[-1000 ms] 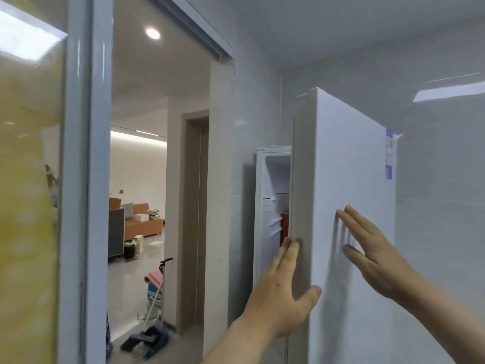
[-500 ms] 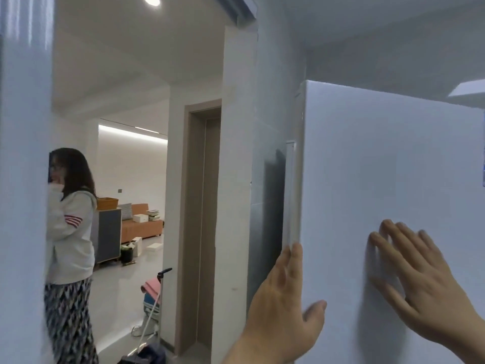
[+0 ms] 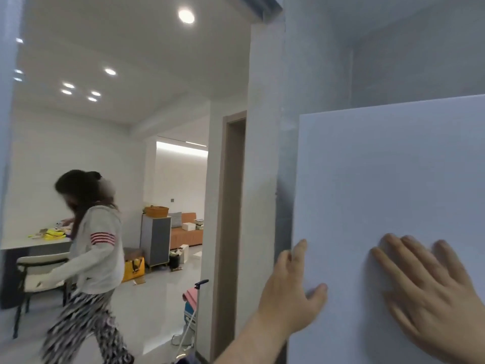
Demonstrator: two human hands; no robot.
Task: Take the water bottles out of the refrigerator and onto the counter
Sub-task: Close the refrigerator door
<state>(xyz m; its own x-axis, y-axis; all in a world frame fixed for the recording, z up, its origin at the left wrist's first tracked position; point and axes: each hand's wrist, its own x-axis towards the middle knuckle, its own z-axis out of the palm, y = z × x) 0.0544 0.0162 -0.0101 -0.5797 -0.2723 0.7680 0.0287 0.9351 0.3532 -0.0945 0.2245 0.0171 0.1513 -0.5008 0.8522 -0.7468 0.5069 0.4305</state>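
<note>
The white refrigerator door [image 3: 388,185] fills the right half of the head view and hides the inside of the refrigerator. My left hand [image 3: 291,292] rests on the door's left edge, fingers behind the edge and thumb on the front. My right hand [image 3: 430,292] lies flat on the door's front with the fingers spread. Neither hand holds anything. No water bottle and no counter are in view.
A grey wall [image 3: 265,153] stands just left of the door. Through the doorway a person [image 3: 89,258] in a white hoodie walks past a table [image 3: 34,245] and a chair [image 3: 34,274]. A floor cleaner [image 3: 191,319] stands near the doorway.
The refrigerator door has swung shut under both hands; its inside no longer shows. The view has turned left. The person in the other room has come into view and walked left.
</note>
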